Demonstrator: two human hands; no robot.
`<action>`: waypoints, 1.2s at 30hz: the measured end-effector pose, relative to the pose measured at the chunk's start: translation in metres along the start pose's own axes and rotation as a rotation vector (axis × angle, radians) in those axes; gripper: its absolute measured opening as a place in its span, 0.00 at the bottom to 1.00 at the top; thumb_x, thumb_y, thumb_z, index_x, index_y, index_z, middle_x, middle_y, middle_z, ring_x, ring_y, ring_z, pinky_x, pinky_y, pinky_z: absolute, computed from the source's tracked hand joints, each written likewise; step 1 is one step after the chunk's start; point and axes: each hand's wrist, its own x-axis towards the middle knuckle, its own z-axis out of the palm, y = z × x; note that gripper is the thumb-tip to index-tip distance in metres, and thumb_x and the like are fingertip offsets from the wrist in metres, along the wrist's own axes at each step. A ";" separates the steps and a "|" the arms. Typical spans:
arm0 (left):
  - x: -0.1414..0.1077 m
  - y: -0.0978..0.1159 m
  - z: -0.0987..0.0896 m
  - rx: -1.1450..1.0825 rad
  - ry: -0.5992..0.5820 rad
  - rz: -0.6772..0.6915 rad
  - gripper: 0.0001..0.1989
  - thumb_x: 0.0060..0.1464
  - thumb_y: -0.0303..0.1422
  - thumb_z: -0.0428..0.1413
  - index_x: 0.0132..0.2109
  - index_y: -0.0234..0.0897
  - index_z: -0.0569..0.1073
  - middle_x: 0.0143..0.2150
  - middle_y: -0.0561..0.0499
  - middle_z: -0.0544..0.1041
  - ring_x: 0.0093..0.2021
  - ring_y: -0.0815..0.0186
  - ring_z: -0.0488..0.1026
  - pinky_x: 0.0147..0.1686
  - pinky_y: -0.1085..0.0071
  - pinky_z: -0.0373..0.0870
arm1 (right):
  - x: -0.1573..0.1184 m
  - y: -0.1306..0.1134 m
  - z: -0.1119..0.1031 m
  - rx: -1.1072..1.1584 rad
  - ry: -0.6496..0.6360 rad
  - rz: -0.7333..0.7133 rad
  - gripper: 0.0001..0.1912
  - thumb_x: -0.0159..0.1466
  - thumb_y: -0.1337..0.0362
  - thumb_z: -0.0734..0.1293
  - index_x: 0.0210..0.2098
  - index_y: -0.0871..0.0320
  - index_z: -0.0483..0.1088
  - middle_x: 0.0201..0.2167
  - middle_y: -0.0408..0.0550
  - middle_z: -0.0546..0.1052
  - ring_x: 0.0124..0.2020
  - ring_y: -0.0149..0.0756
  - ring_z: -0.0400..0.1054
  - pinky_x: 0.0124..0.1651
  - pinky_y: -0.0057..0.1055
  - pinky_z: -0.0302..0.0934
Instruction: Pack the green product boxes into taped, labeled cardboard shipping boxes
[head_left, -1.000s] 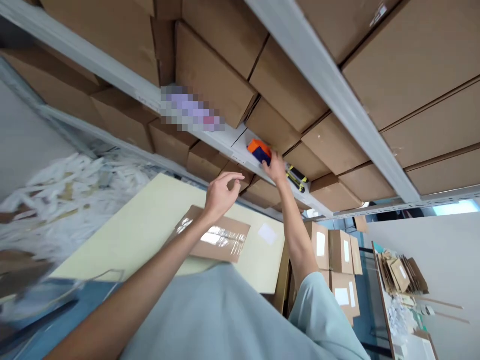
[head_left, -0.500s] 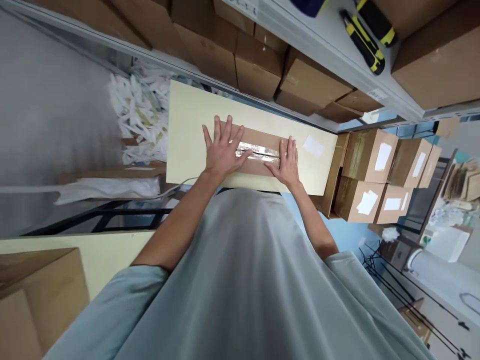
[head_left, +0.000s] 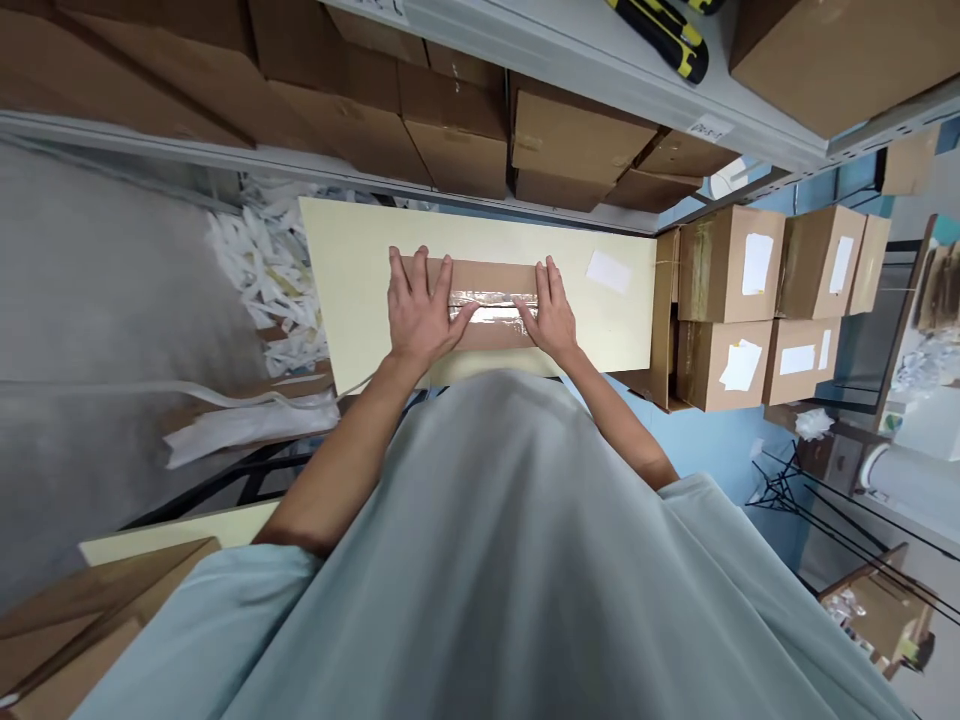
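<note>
A flat brown cardboard box (head_left: 495, 276) lies on the pale yellow tabletop (head_left: 349, 290). Shiny clear packing tape (head_left: 491, 313) runs along the seam in the middle of its top. My left hand (head_left: 421, 315) rests on the box's left end, fingers spread and thumb pointing in along the seam. On the right end lies my right hand (head_left: 553, 315), its fingers stretched out and its thumb on the tape. Neither hand grips anything. Beyond my right hand a white paper slip (head_left: 608, 271) lies on the tabletop.
Stacked cardboard boxes (head_left: 731, 265) with white labels stand at the table's right end. Above the far edge runs a metal shelf (head_left: 570, 75) with more boxes and a black-and-yellow utility knife (head_left: 667, 38). White paper scraps (head_left: 259, 280) lie to the left. Another box (head_left: 97, 620) is at lower left.
The view has shifted, so the table and box appear turned slightly and further left. Both thumbs now lie closer to the middle of the taped seam. The hands stay on the box.
</note>
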 end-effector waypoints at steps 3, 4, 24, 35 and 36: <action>-0.001 -0.003 0.001 0.022 0.007 -0.005 0.57 0.59 0.72 0.64 0.82 0.41 0.68 0.89 0.29 0.53 0.91 0.28 0.33 0.84 0.27 0.32 | 0.000 -0.003 -0.003 -0.001 -0.066 0.091 0.47 0.86 0.42 0.50 0.90 0.65 0.32 0.91 0.66 0.37 0.88 0.54 0.52 0.75 0.44 0.71; -0.003 -0.005 0.002 0.021 0.022 -0.019 0.58 0.59 0.72 0.64 0.83 0.40 0.66 0.89 0.27 0.52 0.91 0.29 0.33 0.84 0.27 0.32 | 0.000 -0.001 -0.003 0.006 -0.100 0.110 0.47 0.86 0.43 0.51 0.90 0.65 0.30 0.91 0.66 0.39 0.87 0.55 0.55 0.74 0.45 0.72; -0.011 -0.017 -0.022 -0.194 0.462 -0.321 0.22 0.58 0.29 0.64 0.59 0.40 0.78 0.62 0.42 0.84 0.51 0.58 0.86 0.52 0.63 0.86 | -0.001 0.050 0.007 0.615 0.442 -0.096 0.15 0.79 0.57 0.65 0.59 0.56 0.74 0.51 0.56 0.79 0.48 0.46 0.78 0.57 0.45 0.77; -0.033 -0.073 0.026 -0.368 0.404 -0.590 0.18 0.49 0.24 0.57 0.44 0.46 0.63 0.42 0.49 0.82 0.55 0.57 0.87 0.63 0.57 0.83 | -0.031 0.050 0.081 0.703 0.054 0.136 0.06 0.72 0.68 0.64 0.47 0.52 0.69 0.50 0.54 0.80 0.52 0.45 0.82 0.50 0.38 0.80; -0.034 -0.076 0.026 -0.354 0.392 -0.570 0.18 0.47 0.25 0.57 0.44 0.46 0.63 0.42 0.49 0.82 0.55 0.56 0.87 0.64 0.55 0.83 | -0.031 0.047 0.085 0.680 0.033 0.148 0.07 0.70 0.69 0.65 0.46 0.52 0.69 0.50 0.53 0.80 0.52 0.46 0.82 0.50 0.38 0.80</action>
